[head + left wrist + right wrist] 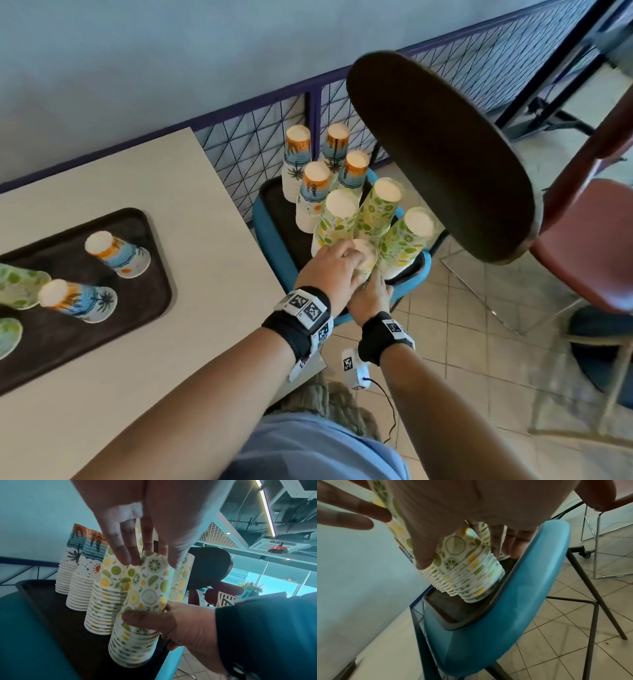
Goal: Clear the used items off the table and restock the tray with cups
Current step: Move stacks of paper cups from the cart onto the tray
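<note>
A dark tray (276,209) sits on a blue chair (270,248) and carries several stacks of upturned paper cups. The nearest lemon-print stack (365,257) (147,591) (471,577) is between both hands. My left hand (344,256) (151,561) pinches its top cup from above. My right hand (371,291) (154,616) (469,555) grips the stack's middle, with the thumb in front. On the table (191,219) at left lies a second dark tray (147,291), holding upturned single cups, among them a sunset-print cup (118,254) and a lemon-print cup (20,286).
More lemon stacks (380,205) and sunset-print stacks (297,154) stand behind the held one. A dark rounded chair back (438,154) looms over the right side of the chair tray. A red chair (589,240) stands on the tiled floor, and a wire fence (257,144) runs along the wall.
</note>
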Demonstrator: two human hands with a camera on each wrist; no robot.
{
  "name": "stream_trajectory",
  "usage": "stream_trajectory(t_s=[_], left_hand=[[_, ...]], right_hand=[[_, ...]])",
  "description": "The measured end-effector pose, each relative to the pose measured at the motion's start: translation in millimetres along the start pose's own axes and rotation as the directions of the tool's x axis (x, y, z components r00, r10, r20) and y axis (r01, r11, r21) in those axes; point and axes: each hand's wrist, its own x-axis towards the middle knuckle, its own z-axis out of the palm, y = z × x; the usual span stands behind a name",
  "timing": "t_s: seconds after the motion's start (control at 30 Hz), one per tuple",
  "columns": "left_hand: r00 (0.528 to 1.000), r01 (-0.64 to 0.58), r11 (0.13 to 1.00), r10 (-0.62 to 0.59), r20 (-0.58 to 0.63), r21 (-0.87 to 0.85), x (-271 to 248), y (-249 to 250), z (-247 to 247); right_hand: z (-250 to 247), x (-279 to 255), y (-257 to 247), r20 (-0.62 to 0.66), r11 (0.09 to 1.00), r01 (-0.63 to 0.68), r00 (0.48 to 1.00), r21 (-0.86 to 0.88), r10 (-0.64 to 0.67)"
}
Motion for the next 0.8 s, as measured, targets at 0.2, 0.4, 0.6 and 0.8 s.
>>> stream_trajectory(t_s=[0.2, 0.4, 0.6, 0.8], left_hand=[[0.997, 0.006, 0.997, -0.013, -0.081, -0.076, -6.0, -9.8, -10.4], [0.994, 0.033, 0.991, -0.045, -0.095, -0.131, -18.0, -18.2, -20.7], [0.973, 0.012, 0.945, -0.087, -0.213, -0.328, -27.6, -25.2, -24.2], [0.957, 0.127, 0.765, -0.261, -0.124, -0.631, -44.8, -33.3, -25.9]], right_hand=[[-2.6, 4.0, -7.4, 0.008, 0.994, 0.091, 0.996, 0.062, -0.091], [7.2, 7.0, -4.0, -0.017, 0.983, 0.103, 0.995, 0.155, -0.101], [2.8, 7.0, -1.7, -0.051, 0.971, 0.148, 0.989, 0.189, -0.140], [-21.2, -13.5, -2.8, -0.013, 0.831, 0.272, 0.953, 0.486, -0.304]])
